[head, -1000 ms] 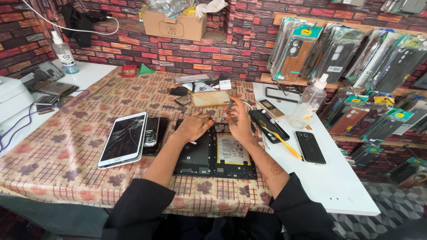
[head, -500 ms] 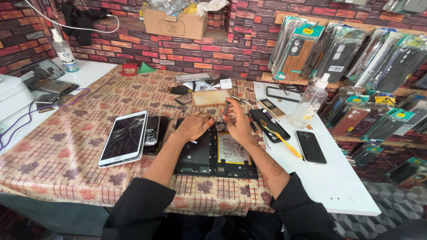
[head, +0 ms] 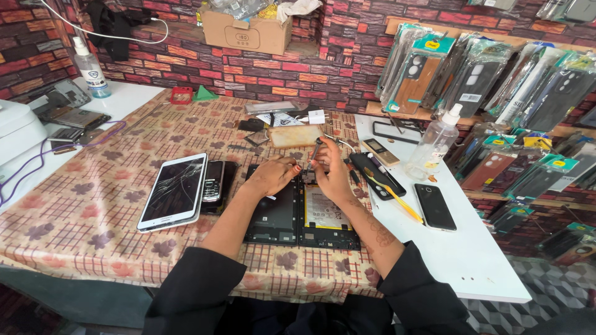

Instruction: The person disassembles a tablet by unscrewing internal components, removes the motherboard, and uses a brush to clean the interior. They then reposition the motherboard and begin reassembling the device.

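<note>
While the opened tablet lies flat on the patterned tablecloth straight in front of me, its back removed so that the pale battery and the dark inner frame face up, I work at its upper edge. My right hand is closed on a thin screwdriver, fingers pinched round the shaft, which slants down to the board near the top of the battery; I judge the steep angle is for reaching a small fastener. My left hand rests palm down on the upper left of the casing, fingers curled and pressed together, holding nothing but steadying the device so it does not slide. Both forearms run forward from black sleeves and converge over the tablet, wrists low.

Just left of the opened device lie a small dark keypad phone and, beside it, a white tablet with a cracked screen, apart from the work yet within reach. Right of my hand, on the white counter, sit a black phone, a dark tray with a yellow-handled tool across it, and a clear spray bottle. Beyond, phone cases hang against the brick wall, and a cardboard box stands on the ledge.
</note>
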